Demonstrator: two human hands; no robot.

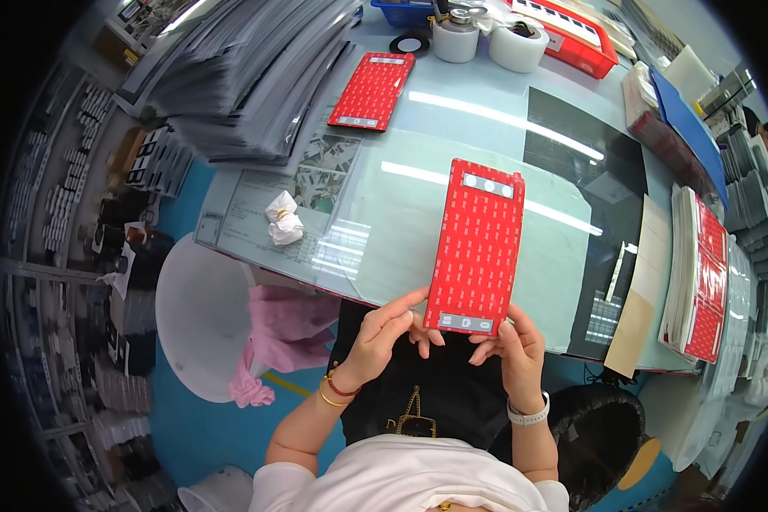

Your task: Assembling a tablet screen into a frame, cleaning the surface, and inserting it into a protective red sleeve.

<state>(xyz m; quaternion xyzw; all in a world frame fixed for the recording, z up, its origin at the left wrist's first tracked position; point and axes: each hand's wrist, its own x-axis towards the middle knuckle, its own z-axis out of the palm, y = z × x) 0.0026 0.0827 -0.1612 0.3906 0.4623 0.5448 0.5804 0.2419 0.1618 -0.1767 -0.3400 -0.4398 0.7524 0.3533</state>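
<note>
Between my two hands is a flat red rectangular panel (475, 243), covered in small repeated pale print. It has a grey strip with three light circles at its far end and another grey strip with pale symbols at its near end. My left hand (390, 331) is closed on the near left corner, its fingertips partly under the panel. At the near right corner, my right hand (514, 343) grips the edge with the thumb on top. The panel tilts slightly, its near end beyond the table's front edge. A similar red panel (372, 90) lies farther back on the table.
Tall stacks of grey sheets (256, 85) stand at the far left. Crumpled white paper (284, 218) lies by the left edge. Tape rolls (518, 47) and a red tray (584, 55) are at the back. More red panels (710, 273) are stacked at right. A white bin (198, 316) stands left below.
</note>
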